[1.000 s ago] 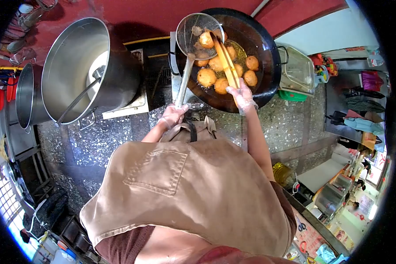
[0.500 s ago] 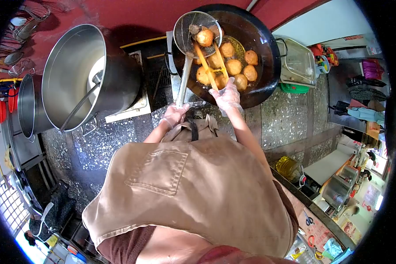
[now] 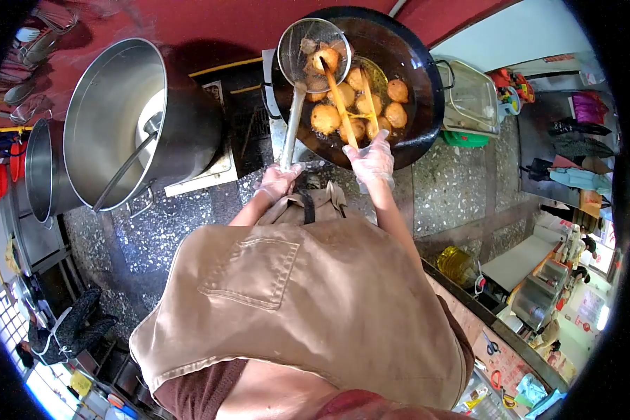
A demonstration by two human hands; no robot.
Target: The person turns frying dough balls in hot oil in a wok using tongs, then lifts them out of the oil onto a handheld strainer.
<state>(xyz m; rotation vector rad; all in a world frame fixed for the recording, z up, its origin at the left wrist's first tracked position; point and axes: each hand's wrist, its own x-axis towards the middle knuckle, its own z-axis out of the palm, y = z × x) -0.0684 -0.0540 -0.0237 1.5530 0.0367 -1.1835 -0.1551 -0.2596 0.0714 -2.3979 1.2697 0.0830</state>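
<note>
My left hand (image 3: 277, 182), in a clear plastic glove, is closed round the handle of a mesh strainer (image 3: 292, 59). The strainer hangs over the left side of a dark wok (image 3: 427, 87), with a golden fried ball (image 3: 324, 59) and a small brown lump in it. Also gloved, my right hand (image 3: 372, 162) grips a pair of yellowish tongs (image 3: 339, 101) whose two arms are spread. The left arm's tip overlaps the ball in the strainer; the right one lies over the wok. Several fried balls (image 3: 325, 119) sit in the oil.
On the left stand a tall steel pot (image 3: 192, 122) with a ladle (image 3: 128, 168) and another pot (image 3: 40, 171). Right of the wok is a clear plastic bin (image 3: 472, 105). A bottle of yellow oil (image 3: 457, 264) stands lower right; whisks (image 3: 52, 21) hang upper left.
My right hand has shifted right and slightly down with the tongs. The tongs' arms now lie farther right, while the ball remains in the strainer. The strainer has barely moved.
</note>
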